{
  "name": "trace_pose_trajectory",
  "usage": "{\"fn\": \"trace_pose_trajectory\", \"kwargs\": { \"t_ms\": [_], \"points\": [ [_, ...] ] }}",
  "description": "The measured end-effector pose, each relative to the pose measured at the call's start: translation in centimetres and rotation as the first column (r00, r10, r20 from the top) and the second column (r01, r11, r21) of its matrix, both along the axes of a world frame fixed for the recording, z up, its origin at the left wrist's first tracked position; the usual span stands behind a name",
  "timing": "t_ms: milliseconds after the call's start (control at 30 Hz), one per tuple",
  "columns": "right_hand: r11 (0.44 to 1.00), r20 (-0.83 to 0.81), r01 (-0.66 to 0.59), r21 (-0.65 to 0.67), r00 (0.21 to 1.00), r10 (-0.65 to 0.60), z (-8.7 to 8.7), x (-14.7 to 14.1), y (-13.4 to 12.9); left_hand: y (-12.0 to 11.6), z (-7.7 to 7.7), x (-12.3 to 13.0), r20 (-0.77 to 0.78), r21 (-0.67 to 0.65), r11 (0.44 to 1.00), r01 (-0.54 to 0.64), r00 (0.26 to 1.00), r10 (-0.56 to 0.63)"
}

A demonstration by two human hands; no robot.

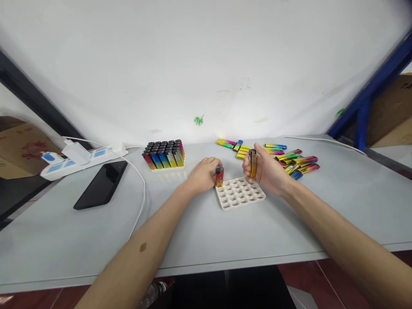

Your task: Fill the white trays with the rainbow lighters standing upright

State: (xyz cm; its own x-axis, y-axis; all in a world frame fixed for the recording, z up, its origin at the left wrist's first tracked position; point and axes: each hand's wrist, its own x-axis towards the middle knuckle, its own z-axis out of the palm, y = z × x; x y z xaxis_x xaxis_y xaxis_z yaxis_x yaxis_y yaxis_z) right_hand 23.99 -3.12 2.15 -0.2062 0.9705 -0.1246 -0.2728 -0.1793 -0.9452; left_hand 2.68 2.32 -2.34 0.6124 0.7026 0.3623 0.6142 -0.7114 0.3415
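A white grid tray (241, 198) with small square pockets lies on the grey table. At its far left corner stands a red-and-yellow lighter (219, 177) with a black top. My left hand (204, 174) is closed against this lighter, its fingertips partly hidden behind it. Over the tray's far right side, my right hand (265, 169) grips a gold lighter (252, 165), held upright with its top up. The other tray pockets in sight hold nothing.
Shiny multicoloured lighters (298, 163) lie in a loose pile at the right. A filled tray of lighters (164, 154) stands back left. Further left are a black phone (101, 184), a power strip (93, 156) and a white cable (143, 189). A white wall (206, 77) rises behind.
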Motion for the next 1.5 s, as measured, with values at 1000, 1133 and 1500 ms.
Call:
{"fn": "trace_pose_trajectory", "kwargs": {
  "t_ms": [1000,1133,1500],
  "points": [
    [0.998,0.010,0.034,-0.057,0.999,-0.034,0.28,-0.21,-0.15,0.13,-0.19,0.04,0.010,-0.002,1.000,0.000,1.000,0.000],
    [0.996,0.044,0.022,-0.091,0.999,-0.018,0.35,-0.52,-0.26,0.07,-0.10,0.03,0.011,-0.004,1.000,-0.002,1.000,0.002],
    [0.999,0.063,-0.013,-0.047,0.998,0.016,0.27,-0.60,-0.44,0.11,-0.01,0.04,-0.003,-0.007,1.000,-0.007,1.000,0.007]
  ]
}}
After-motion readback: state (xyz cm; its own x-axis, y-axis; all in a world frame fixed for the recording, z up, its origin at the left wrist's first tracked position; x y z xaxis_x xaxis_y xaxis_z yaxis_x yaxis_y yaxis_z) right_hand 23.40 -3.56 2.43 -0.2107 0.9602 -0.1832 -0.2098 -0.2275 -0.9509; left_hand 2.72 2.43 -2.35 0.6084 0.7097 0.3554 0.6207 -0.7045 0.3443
